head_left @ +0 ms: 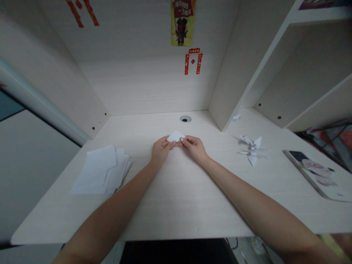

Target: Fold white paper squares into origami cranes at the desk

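Pinching a small folded piece of white paper point(175, 136) between their fingertips, the left hand point(160, 149) and the right hand point(194, 146) met near the middle of the pale wood-grain desk point(176, 198); thumb and forefinger of each were closed on the paper's near edge, the other fingers curled, the two hands almost touching; the paper's far corner pointed away from the person; whether it rested on the desk could not be told; both bare forearms reached in from the near edge.

Left of the hands, well apart: a loose stack of white paper sheets point(101, 170) lay flat, slightly fanned.

Right of the hands: a cluster of folded white paper cranes point(250, 148) sat on the desk, wings spread; farther off, at the foot of the upright white shelf partition point(228, 84), lay a small crumpled white paper scrap point(235, 117).

Far right, nearer the person: a flat book with an illustrated cover point(316, 172) lay at an angle to the desk edge.

Beyond the hands: a round grey cable hole point(185, 118) was set in the desk, close to the back wall.

Back wall: a yellow printed poster point(182, 22) hung high; just below it were small red paper hangings point(193, 60); red paper strips point(82, 13) showed at the far left; the lettering was too small to read.
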`<state>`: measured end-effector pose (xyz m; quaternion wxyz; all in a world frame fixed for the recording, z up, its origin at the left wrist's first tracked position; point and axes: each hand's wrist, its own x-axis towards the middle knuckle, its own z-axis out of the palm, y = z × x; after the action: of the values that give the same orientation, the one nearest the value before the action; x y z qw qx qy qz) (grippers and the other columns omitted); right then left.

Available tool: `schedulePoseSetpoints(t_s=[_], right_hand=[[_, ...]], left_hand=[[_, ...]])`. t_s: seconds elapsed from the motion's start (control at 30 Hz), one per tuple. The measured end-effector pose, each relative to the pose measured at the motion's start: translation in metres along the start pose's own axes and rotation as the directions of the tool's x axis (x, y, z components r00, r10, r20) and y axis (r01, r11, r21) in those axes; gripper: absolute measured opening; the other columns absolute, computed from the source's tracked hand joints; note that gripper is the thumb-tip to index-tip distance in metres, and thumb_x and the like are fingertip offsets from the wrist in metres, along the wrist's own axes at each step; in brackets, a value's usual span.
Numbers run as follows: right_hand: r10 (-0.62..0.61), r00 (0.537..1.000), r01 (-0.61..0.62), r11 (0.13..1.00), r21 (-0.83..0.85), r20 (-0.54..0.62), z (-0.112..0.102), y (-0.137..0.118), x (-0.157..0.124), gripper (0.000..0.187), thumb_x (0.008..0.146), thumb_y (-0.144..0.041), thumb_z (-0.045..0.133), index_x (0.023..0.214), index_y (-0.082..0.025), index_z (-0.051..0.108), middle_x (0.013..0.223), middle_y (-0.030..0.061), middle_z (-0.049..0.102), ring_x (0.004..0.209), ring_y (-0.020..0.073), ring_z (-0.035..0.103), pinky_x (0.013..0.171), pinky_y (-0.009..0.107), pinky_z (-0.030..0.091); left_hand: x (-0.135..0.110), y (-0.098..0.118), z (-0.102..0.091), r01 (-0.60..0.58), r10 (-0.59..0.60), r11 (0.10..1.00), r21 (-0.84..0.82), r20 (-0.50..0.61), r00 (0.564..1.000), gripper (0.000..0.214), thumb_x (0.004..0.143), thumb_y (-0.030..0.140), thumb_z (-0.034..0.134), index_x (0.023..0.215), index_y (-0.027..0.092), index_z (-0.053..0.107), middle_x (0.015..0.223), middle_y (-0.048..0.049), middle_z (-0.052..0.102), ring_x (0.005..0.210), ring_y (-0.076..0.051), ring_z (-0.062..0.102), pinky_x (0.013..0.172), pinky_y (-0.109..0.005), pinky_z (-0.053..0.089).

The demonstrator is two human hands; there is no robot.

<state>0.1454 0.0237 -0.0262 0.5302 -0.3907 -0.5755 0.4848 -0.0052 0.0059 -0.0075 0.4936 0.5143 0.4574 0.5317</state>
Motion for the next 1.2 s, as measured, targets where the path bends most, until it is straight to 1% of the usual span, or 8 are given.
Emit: schedulePoseSetpoints(t_s=[0.27, 0.47, 0.57, 0.7, 0.83, 0.93, 1.07, 1.2], right_hand=[[-0.006, 1.000, 0.006, 0.998, -0.066, -0.014, -0.001, -0.002, -0.002, 0.033, 0.075, -0.049, 0.060, 0.065, -0.018, 0.059, 0.061, 0.0007, 0.057, 0.057, 0.0121, 0.047, 0.056, 0.026, 0.038], [-0.128, 0.976, 0.097, 0.980, -0.176, -0.174, 0.001, -0.011, -0.004, 0.039, 0.070, -0.042, 0.067, 0.102, -0.020, 0.060, 0.093, 0.0056, 0.065, 0.073, 0.0148, 0.058, 0.067, 0.028, 0.046], [-0.180, 0.972, 0.160, 0.978, -0.130, -0.152, 0.002, -0.013, -0.006, 0.041, 0.071, -0.036, 0.067, 0.107, -0.022, 0.055, 0.086, 0.0038, 0.065, 0.074, 0.0151, 0.059, 0.071, 0.028, 0.046], [-0.172, 0.979, 0.162, 0.982, -0.093, -0.108, 0.004, -0.010, -0.007, 0.043, 0.071, -0.034, 0.066, 0.109, -0.024, 0.050, 0.076, -0.0015, 0.060, 0.061, 0.0118, 0.054, 0.060, 0.024, 0.044], [-0.100, 0.991, 0.112, 0.983, -0.143, 0.086, 0.006, -0.010, -0.010, 0.025, 0.073, -0.036, 0.063, 0.093, -0.020, 0.063, 0.061, -0.0041, 0.052, 0.052, 0.0096, 0.044, 0.051, 0.022, 0.036], [-0.026, 0.984, 0.057, 0.983, -0.173, 0.173, 0.008, -0.014, -0.013, 0.028, 0.073, -0.039, 0.063, 0.090, -0.017, 0.070, 0.054, -0.0041, 0.050, 0.048, 0.0082, 0.039, 0.048, 0.022, 0.032], [-0.042, 0.991, 0.053, 0.994, -0.091, 0.125, 0.008, -0.015, -0.012, 0.041, 0.068, -0.039, 0.069, 0.103, -0.016, 0.069, 0.068, 0.0021, 0.064, 0.056, 0.0104, 0.050, 0.056, 0.025, 0.040], [-0.071, 0.994, 0.074, 0.997, -0.036, 0.080, 0.006, -0.008, -0.007, 0.048, 0.068, -0.033, 0.069, 0.113, -0.017, 0.064, 0.072, 0.0026, 0.067, 0.060, 0.0122, 0.055, 0.063, 0.027, 0.045]], left_hand=[[0.000, 0.000, 0.000, -0.012, 0.013, 1.000, 0.023, -0.023, 1.000, 0.030, 0.064, 0.034, 0.073, 0.087, 0.015, 0.068, 0.066, -0.0018, 0.067, 0.068, -0.016, 0.063, 0.064, -0.025, 0.046], [0.000, -0.006, 0.000, -0.032, 0.027, 0.997, 0.077, 0.065, 0.998, 0.027, 0.065, 0.037, 0.072, 0.081, 0.016, 0.066, 0.075, -0.0027, 0.068, 0.071, -0.015, 0.063, 0.068, -0.026, 0.046], [-0.001, -0.006, 0.001, -0.042, 0.032, 0.992, 0.115, 0.086, 0.996, 0.024, 0.066, 0.037, 0.071, 0.078, 0.016, 0.065, 0.075, -0.0025, 0.068, 0.068, -0.015, 0.062, 0.065, -0.025, 0.046], [0.000, -0.003, 0.001, -0.055, 0.056, 0.997, 0.044, -0.008, 0.998, 0.033, 0.066, 0.034, 0.071, 0.093, 0.016, 0.064, 0.078, -0.0034, 0.068, 0.072, -0.015, 0.063, 0.072, -0.027, 0.047], [0.001, -0.002, -0.001, -0.072, 0.075, 0.997, 0.030, -0.082, 0.994, 0.043, 0.068, 0.033, 0.069, 0.107, 0.017, 0.059, 0.072, -0.0008, 0.067, 0.071, -0.014, 0.062, 0.071, -0.026, 0.046], [0.002, -0.002, -0.002, -0.107, 0.111, 0.994, 0.036, -0.127, 0.986, 0.039, 0.070, 0.033, 0.068, 0.105, 0.017, 0.059, 0.072, -0.0006, 0.066, 0.072, -0.014, 0.061, 0.070, -0.025, 0.045], [0.002, -0.001, -0.003, -0.095, 0.094, 0.996, 0.000, -0.135, 0.986, 0.038, 0.072, 0.039, 0.065, 0.103, 0.017, 0.061, 0.075, -0.0020, 0.067, 0.069, -0.014, 0.061, 0.067, -0.026, 0.046], [0.001, 0.000, -0.003, -0.078, 0.076, 0.997, -0.017, -0.091, 0.993, 0.038, 0.075, 0.040, 0.062, 0.106, 0.018, 0.062, 0.083, -0.0039, 0.068, 0.079, -0.015, 0.062, 0.071, -0.026, 0.047]])
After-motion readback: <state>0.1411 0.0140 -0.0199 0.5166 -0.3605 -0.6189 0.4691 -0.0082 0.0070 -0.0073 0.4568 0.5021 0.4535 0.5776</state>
